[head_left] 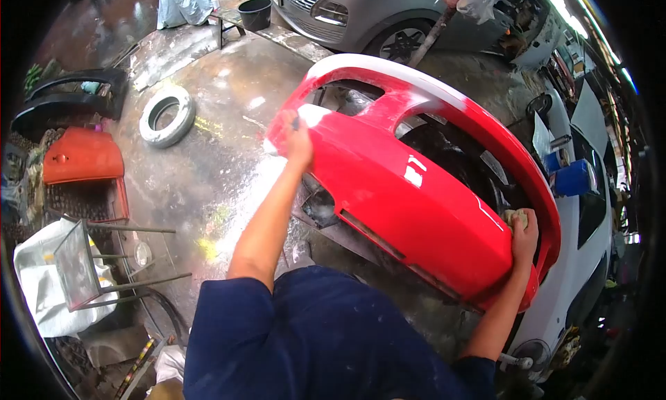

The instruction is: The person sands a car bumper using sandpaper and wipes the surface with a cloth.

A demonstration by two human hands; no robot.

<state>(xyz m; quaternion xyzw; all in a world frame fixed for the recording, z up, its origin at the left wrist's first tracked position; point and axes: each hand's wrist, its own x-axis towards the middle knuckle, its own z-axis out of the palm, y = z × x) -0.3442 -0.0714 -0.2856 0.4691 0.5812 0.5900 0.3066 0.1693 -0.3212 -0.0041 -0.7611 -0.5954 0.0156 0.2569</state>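
Note:
A glossy red car bumper (416, 199) with whitish patches lies across the space in front of me. My left hand (297, 142) is closed at its far left end, beside a white patch. A small dark grey piece (296, 123) shows at those fingers; its kind is unclear. At the bumper's near right end, my right hand (525, 239) grips a crumpled beige cloth (515, 218) by the edge of the large opening. The bumper rests on a support that is mostly hidden beneath it.
A tyre (167, 117) lies on the floor to the left, near an orange panel (83, 156) and a metal-legged stool (80, 265). Beyond the bumper stand a grey car (361, 15) and a black bucket (254, 14). At right, a blue can (576, 178) sits on a white car (555, 289).

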